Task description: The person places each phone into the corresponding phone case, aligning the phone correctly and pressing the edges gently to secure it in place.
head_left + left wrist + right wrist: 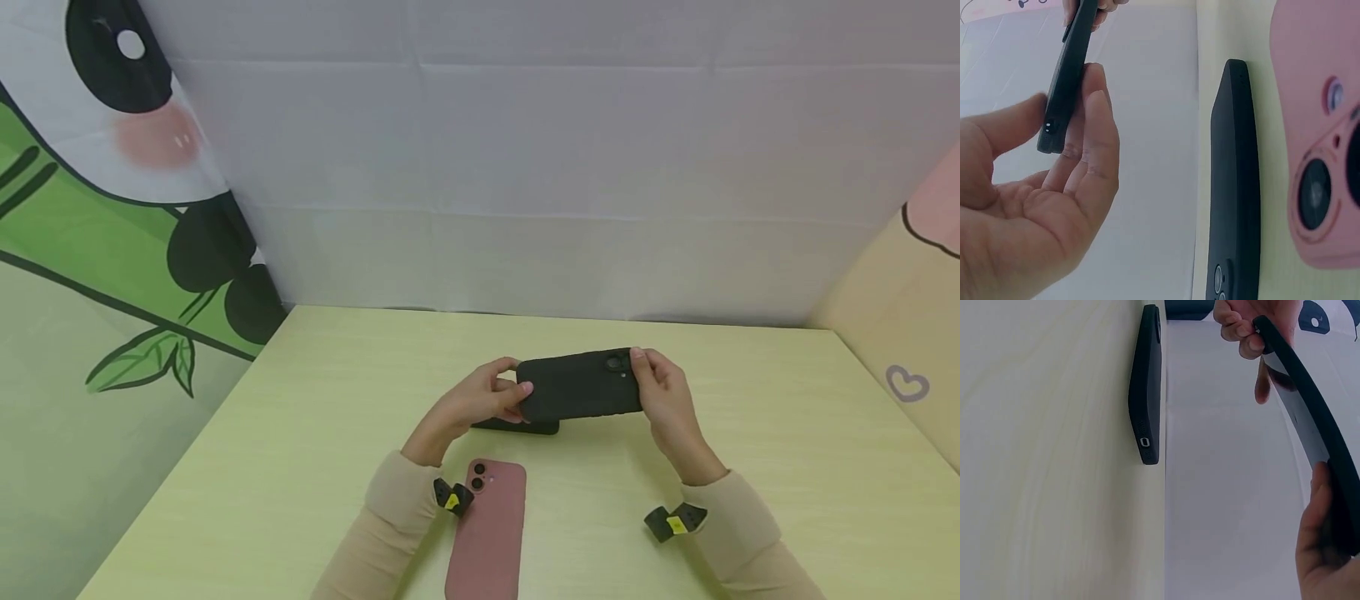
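Observation:
A smartphone in a black case (573, 387) is held up above the table, its back with the camera toward the head camera. My left hand (480, 400) pinches its left end between thumb and fingers, as the left wrist view also shows. At the other end, beside the camera, my right hand (667, 400) grips the phone with the thumb on its back. The right wrist view shows a glossy, reflecting front. Another black phone (1235, 181) lies on the table behind, partly hidden in the head view. Nearer, below my left wrist, is a pink phone (491, 533) with its back up.
The pale yellow table (315, 467) ends at a white cloth backdrop (525, 167). Printed cartoon panels stand at the left and right. Both wrists carry small black devices with yellow marks; the left one overlaps the pink phone's edge in the head view.

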Available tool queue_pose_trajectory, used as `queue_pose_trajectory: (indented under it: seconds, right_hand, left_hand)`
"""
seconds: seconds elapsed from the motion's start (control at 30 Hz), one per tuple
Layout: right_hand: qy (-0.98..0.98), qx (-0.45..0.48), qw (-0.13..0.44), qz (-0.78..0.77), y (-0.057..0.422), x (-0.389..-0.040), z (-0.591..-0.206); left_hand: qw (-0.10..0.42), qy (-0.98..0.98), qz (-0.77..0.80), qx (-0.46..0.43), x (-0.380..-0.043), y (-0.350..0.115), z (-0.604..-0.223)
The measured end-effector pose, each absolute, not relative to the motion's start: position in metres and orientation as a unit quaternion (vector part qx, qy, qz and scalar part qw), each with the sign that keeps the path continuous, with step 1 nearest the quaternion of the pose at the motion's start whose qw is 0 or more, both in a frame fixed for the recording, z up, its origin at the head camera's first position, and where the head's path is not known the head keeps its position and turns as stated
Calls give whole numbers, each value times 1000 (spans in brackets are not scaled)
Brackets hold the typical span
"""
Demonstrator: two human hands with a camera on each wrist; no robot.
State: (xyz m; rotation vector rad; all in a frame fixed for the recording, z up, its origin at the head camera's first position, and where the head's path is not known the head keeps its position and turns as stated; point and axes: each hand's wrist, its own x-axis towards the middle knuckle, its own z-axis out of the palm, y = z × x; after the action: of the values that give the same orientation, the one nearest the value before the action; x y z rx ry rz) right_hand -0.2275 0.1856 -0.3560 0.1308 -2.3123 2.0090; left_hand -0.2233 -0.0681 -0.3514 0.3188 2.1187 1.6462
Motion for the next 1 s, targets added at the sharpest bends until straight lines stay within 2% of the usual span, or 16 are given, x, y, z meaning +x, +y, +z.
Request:
queue_pose_trajectory:
  seconds: [0.23,0.73,1.0]
  right_hand:
    - [-749,33,42,661,184,-226,-354]
    - [-761,16,48,647,182,-226,-355]
    - [-741,30,35,670,182,-223,-351]
  left_hand:
    - [165,765,615,91,-223,-61,-356]
    - [128,777,615,41,-218,-55,-355]
    - [56,787,615,3,-221,-54,-358]
